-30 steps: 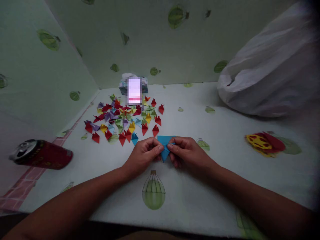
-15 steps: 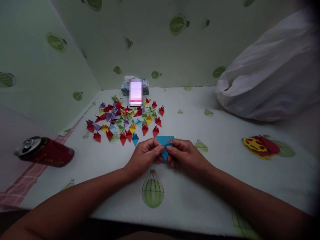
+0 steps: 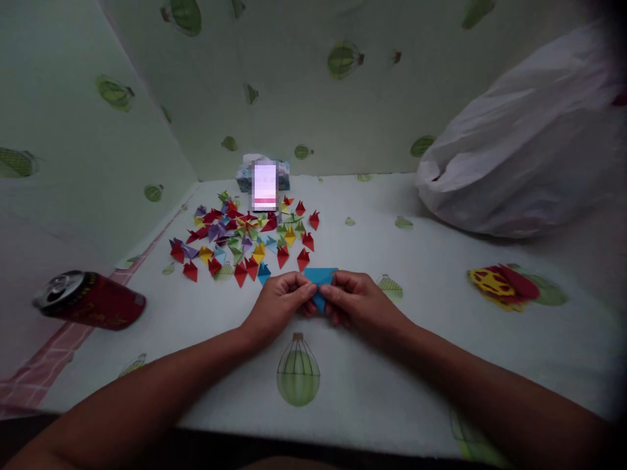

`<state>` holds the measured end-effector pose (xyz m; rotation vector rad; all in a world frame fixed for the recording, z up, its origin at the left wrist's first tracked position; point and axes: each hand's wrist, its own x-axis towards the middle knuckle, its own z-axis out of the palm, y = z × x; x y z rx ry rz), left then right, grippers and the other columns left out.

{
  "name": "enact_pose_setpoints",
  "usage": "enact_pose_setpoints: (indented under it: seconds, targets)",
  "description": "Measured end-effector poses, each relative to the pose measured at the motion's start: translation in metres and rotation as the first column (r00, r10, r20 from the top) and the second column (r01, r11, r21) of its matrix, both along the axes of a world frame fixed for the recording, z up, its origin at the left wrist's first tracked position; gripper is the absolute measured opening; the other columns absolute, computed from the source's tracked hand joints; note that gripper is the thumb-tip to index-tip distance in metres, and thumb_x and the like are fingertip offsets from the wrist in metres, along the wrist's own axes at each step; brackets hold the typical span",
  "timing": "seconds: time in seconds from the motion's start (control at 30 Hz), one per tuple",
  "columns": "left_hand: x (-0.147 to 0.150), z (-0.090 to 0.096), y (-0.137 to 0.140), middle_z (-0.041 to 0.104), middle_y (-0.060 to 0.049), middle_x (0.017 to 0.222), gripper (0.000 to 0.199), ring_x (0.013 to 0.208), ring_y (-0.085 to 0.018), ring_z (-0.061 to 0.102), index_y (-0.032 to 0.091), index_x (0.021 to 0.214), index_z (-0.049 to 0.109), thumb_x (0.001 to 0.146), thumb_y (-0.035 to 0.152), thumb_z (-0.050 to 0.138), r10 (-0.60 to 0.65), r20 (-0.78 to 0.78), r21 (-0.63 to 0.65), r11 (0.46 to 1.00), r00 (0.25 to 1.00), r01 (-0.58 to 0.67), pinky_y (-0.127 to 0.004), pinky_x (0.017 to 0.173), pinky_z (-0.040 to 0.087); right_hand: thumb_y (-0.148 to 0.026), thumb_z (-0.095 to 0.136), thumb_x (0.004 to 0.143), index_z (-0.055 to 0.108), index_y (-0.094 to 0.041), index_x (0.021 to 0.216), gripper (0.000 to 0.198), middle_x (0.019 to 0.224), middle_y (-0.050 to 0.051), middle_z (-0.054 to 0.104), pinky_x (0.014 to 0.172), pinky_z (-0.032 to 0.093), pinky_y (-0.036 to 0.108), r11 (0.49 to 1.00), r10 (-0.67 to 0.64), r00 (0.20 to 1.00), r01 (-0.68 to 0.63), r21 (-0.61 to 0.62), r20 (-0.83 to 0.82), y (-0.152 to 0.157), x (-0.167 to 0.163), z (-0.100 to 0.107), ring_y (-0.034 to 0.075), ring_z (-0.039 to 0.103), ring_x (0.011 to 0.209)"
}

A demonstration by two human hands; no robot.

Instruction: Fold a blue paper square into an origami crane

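Both the left hand [image 3: 280, 305] and right hand [image 3: 356, 303] pinch a blue folded paper [image 3: 319, 281] at table centre, fingertips closed tight to press its crease, with folded paper pieces [image 3: 245, 235] scattered at eleven o'clock.

Lower part of the blue paper [image 3: 321, 277] under fingertips; box [image 3: 264, 179] front blurred; white bag [image 3: 529, 150] cut off right

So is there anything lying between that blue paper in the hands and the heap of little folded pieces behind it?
Nothing visible. The blue paper, pinched by the left hand and right hand, sits right at the near edge of the folded pieces.
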<state>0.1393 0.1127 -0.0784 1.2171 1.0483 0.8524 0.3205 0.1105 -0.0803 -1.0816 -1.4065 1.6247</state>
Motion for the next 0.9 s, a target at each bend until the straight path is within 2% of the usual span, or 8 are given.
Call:
enact_pose_setpoints:
  seconds: [0.17, 0.27, 0.4, 0.53, 0.63, 0.9]
  targets:
    - [-0.001, 0.001, 0.002, 0.059, 0.002, 0.058, 0.030, 0.055, -0.009, 0.052, 0.015, 0.072, 0.059, 0.082, 0.039, 0.071, -0.059, -0.007, 0.031, 0.998, 0.998, 0.059, -0.022, 0.056, 0.041, -0.038, 0.062, 0.090, 0.055, -0.017, 0.062, 0.035, 0.052, -0.003, 0.056, 0.046, 0.037, 0.021, 0.988, -0.011, 0.995, -0.005, 0.157, 0.103, 0.000, 0.002, 0.004, 0.007, 0.049, 0.045]
    - [-0.001, 0.000, 0.002, 0.058, 0.003, 0.059, 0.032, 0.054, -0.008, 0.048, 0.015, 0.071, 0.058, 0.082, 0.041, 0.072, -0.031, 0.081, 0.016, 0.999, 0.996, 0.030, -0.020, 0.053, 0.038, -0.045, 0.054, 0.095, 0.056, -0.018, 0.066, 0.040, 0.051, -0.002, 0.057, 0.044, 0.038, 0.021, 0.997, 0.015, 1.000, -0.016, 0.074, 0.002, 0.000, 0.002, 0.002, 0.008, 0.050, 0.043]
    - [0.002, -0.007, 0.002, 0.060, 0.002, 0.061, 0.033, 0.053, -0.007, 0.050, 0.015, 0.070, 0.058, 0.078, 0.041, 0.078, 0.031, 0.232, -0.125, 0.992, 0.972, -0.002, -0.018, 0.051, 0.038, -0.051, 0.057, 0.094, 0.058, -0.017, 0.076, 0.038, 0.058, -0.001, 0.063, 0.044, 0.042, 0.020, 0.999, 0.027, 0.980, -0.032, -0.022, -0.199, 0.002, 0.002, -0.004, 0.009, 0.056, 0.045]
    - [0.005, -0.010, 0.001, 0.062, 0.002, 0.062, 0.032, 0.053, -0.006, 0.053, 0.014, 0.072, 0.061, 0.074, 0.037, 0.083, 0.067, 0.354, -0.239, 0.971, 0.933, 0.021, -0.016, 0.050, 0.040, -0.046, 0.072, 0.085, 0.059, -0.016, 0.082, 0.033, 0.061, -0.001, 0.064, 0.041, 0.041, 0.017, 0.993, 0.067, 0.958, -0.093, -0.079, -0.277, 0.003, 0.002, -0.007, 0.008, 0.058, 0.045]
    - [0.006, -0.010, 0.001, 0.063, 0.002, 0.061, 0.032, 0.051, -0.006, 0.054, 0.013, 0.074, 0.062, 0.071, 0.035, 0.086, 0.099, 0.426, -0.294, 0.955, 0.899, 0.034, -0.016, 0.050, 0.042, -0.042, 0.075, 0.083, 0.059, -0.016, 0.082, 0.031, 0.064, -0.001, 0.066, 0.041, 0.041, 0.016, 0.988, 0.081, 0.938, -0.122, -0.100, -0.337, 0.004, 0.002, -0.008, 0.008, 0.059, 0.047]
    - [0.006, -0.008, 0.001, 0.062, 0.002, 0.058, 0.032, 0.048, -0.005, 0.054, 0.012, 0.071, 0.062, 0.071, 0.032, 0.087, 0.092, 0.478, -0.322, 0.944, 0.873, 0.077, -0.015, 0.048, 0.043, -0.037, 0.075, 0.084, 0.059, -0.016, 0.082, 0.027, 0.065, 0.000, 0.066, 0.046, 0.047, 0.018, 0.982, 0.104, 0.912, -0.157, -0.103, -0.396, 0.004, 0.002, -0.007, 0.008, 0.060, 0.049]
